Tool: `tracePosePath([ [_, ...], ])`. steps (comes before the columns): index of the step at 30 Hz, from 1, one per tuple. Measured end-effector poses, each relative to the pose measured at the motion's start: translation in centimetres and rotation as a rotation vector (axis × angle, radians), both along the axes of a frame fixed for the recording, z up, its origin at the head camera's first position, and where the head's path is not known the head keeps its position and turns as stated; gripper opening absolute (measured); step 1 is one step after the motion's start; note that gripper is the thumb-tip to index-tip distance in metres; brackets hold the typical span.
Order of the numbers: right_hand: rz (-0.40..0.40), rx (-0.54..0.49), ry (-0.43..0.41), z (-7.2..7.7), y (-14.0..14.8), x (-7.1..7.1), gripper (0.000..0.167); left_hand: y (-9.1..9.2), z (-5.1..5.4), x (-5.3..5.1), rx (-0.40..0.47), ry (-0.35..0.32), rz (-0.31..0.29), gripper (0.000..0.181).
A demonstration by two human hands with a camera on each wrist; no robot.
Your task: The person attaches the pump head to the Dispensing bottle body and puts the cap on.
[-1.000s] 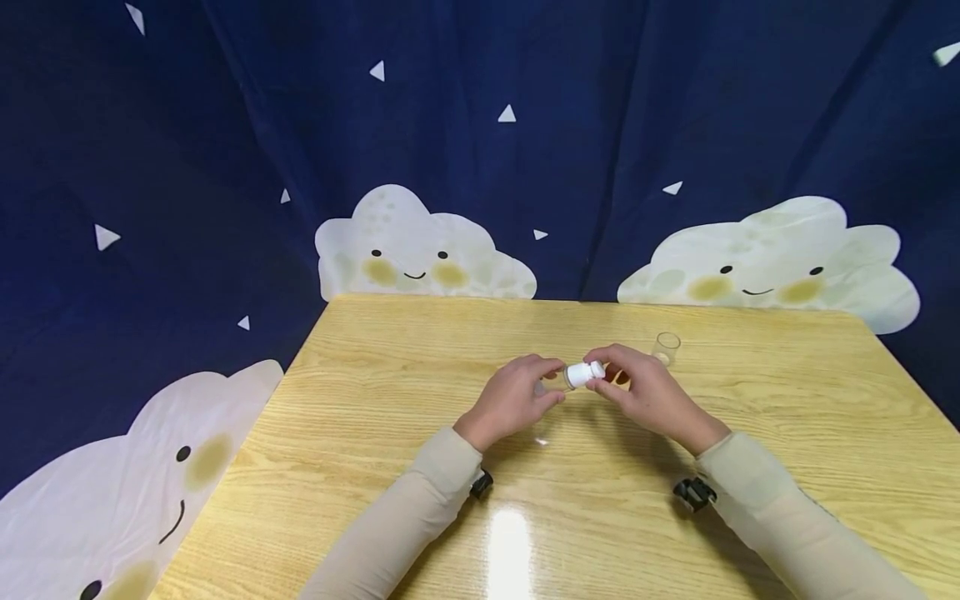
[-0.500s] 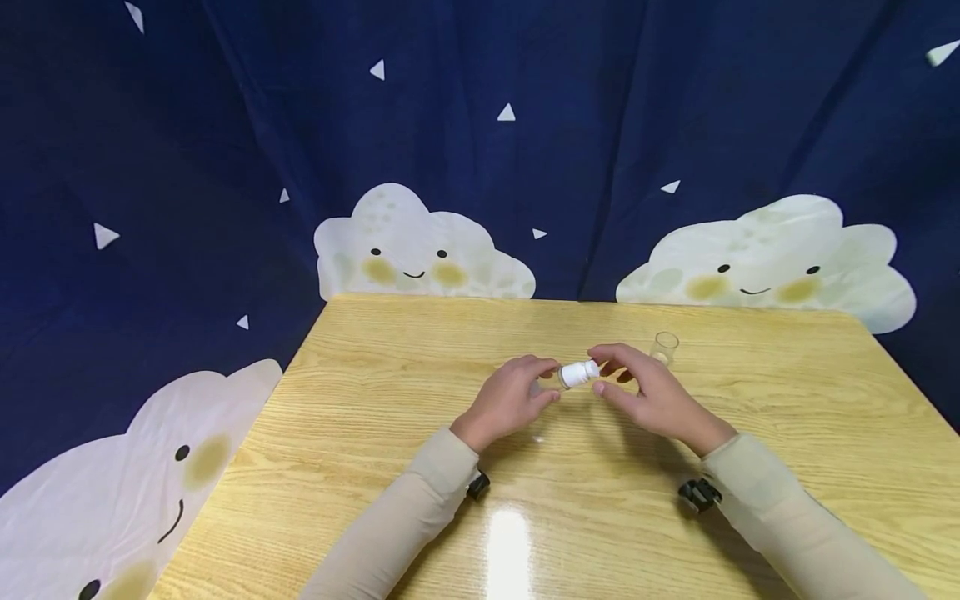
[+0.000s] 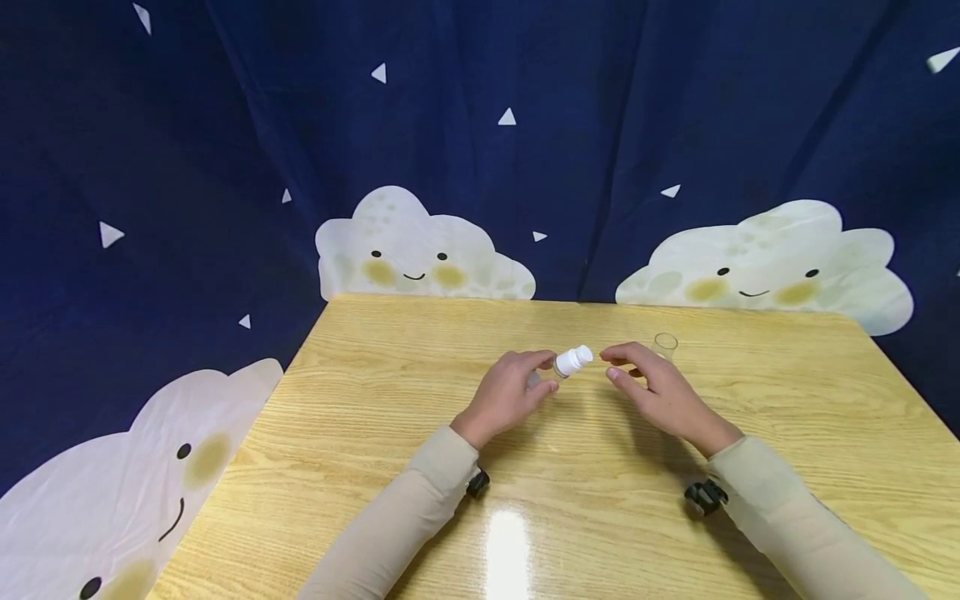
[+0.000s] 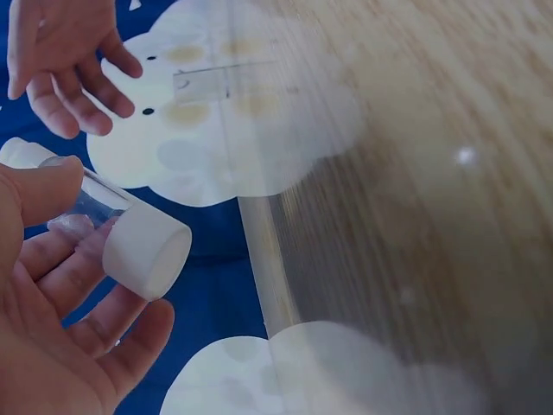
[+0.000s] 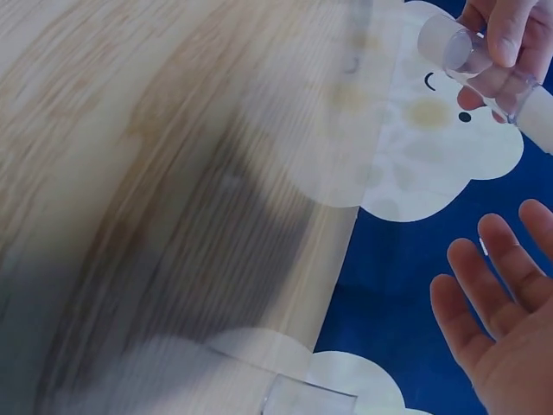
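Because the small clear cylindrical bottle with white ends [image 3: 572, 361] is held tilted above the pale wood-grained bench [image 3: 352, 417], the left hand [image 3: 504, 392] carries its full weight. That hand's fingers and thumb pinch the clear middle, leaving the wider white end in its palm side and the narrower white end [image 3: 583, 355] pointing right. A steady, moderate pinch should serve best here: the smooth wall looks likely to roll if the thumb slackens, and squeezing hard would probably gain little. Keeping the thumb opposite the fingers would help resist any twist.

To the right, the bare right hand [image 3: 660, 392] has its fingers parted and slightly bent, holding nothing, just beside the narrow end but not touching it. Any contact would be safest straight along the bottle's axis. Farther right, a clear upright cylinder [image 3: 664, 343], partly hidden behind that hand, could be knocked by careless knuckles.
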State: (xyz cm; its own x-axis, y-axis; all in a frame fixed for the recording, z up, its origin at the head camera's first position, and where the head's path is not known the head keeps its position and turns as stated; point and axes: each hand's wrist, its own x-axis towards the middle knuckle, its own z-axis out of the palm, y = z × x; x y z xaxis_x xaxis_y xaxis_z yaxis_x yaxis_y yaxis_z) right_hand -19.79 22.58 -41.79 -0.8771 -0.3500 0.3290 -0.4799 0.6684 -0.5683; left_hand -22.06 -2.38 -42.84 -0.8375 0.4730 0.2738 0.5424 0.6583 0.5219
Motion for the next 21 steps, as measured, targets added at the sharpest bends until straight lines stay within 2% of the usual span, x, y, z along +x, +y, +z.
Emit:
tracePosePath([
  [10, -0.021, 0.030, -0.053, -0.5, 0.6, -0.1, 0.034, 0.0, 0.1, -0.4, 0.036, -0.066, 0.013, 0.033],
  [17, -0.030, 0.043, -0.059, -0.7, 1.0, -0.1, 0.036, 0.3, 0.1, -1.4, 0.076, -0.164, 0.007, 0.037],
  [21, -0.034, 0.053, -0.057, -0.9, 1.2, -0.2, 0.035, 0.5, 0.2, -1.8, 0.078, -0.179, 0.006, 0.036],
])
